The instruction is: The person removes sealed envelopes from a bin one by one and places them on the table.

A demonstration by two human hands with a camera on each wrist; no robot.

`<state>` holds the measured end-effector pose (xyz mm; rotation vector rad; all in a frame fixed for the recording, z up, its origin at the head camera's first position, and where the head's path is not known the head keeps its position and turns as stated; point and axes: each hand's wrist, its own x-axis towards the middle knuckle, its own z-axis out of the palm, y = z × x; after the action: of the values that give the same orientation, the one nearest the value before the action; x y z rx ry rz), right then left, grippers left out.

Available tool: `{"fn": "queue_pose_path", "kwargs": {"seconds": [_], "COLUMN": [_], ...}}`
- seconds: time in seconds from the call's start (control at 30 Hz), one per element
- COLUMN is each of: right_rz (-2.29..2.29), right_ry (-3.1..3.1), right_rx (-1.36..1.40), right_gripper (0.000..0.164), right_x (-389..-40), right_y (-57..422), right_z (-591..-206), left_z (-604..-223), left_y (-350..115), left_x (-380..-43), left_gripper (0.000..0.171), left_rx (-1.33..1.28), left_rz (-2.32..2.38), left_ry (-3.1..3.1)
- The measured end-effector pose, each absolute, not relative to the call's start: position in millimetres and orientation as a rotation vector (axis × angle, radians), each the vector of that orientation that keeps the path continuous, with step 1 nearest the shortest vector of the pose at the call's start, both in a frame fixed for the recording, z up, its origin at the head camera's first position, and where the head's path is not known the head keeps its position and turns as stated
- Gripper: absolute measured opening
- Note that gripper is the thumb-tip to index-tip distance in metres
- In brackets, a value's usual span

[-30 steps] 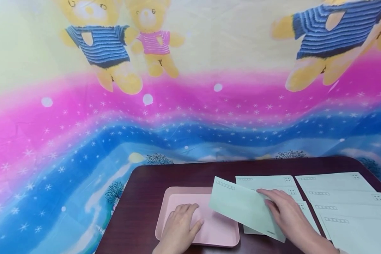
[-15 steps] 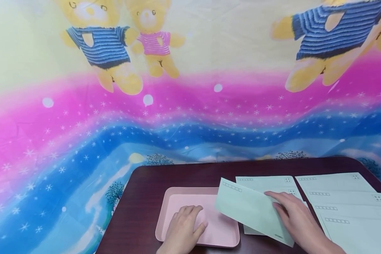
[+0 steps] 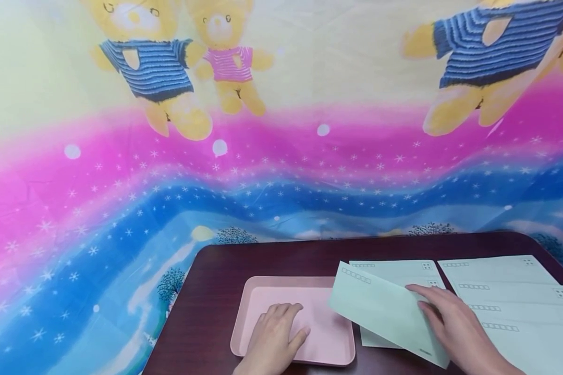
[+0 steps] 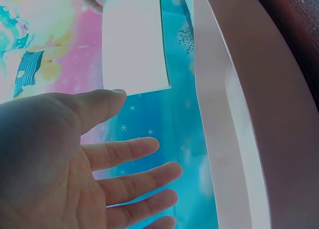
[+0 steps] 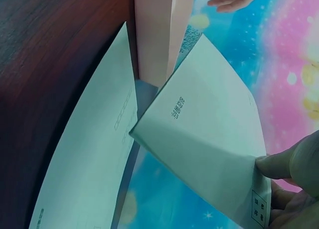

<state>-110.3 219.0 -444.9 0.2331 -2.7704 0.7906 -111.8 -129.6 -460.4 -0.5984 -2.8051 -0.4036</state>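
My right hand (image 3: pixel 457 317) pinches a pale green envelope (image 3: pixel 384 307) at its right end, thumb on one face and fingers behind. The envelope is tilted, raised above other envelopes, its left corner overlapping the tray's right side in the head view. Printed characters and a small box show on the face of the held envelope (image 5: pixel 204 124) in the right wrist view. Over the pink tray (image 3: pixel 328 328) hovers my left hand (image 3: pixel 274 333), holding nothing. Its fingers (image 4: pixel 134 184) are spread and loosely extended in the left wrist view.
Overlapping envelopes (image 3: pixel 377 338) lie right of the tray, partly hidden by the held one. Another column of overlapping envelopes (image 3: pixel 539 349) fills the table's right side. A cloth backdrop with printed bears (image 3: pixel 155 73) hangs behind the dark table (image 3: pixel 197 312).
My right hand has moved right with the envelope, drawing it away from the tray and over the nearer column. My left hand has shifted slightly right above the tray.
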Motion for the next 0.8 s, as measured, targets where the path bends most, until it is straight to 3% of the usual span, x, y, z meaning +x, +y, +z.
{"fn": "queue_pose_path", "kwargs": {"seconds": [0.8], "right_rz": [0.711], "right_ry": [-2.869], "right_rx": [0.141], "right_gripper": [0.035], "right_x": [-105.5], "right_y": [256.6], "right_z": [-460.5], "left_z": [-464.7], "left_y": [-120.5], "left_x": [-112.5], "left_gripper": [0.039], "left_rx": [-0.645], "left_rz": [-0.423], "left_ry": [-2.815]}}
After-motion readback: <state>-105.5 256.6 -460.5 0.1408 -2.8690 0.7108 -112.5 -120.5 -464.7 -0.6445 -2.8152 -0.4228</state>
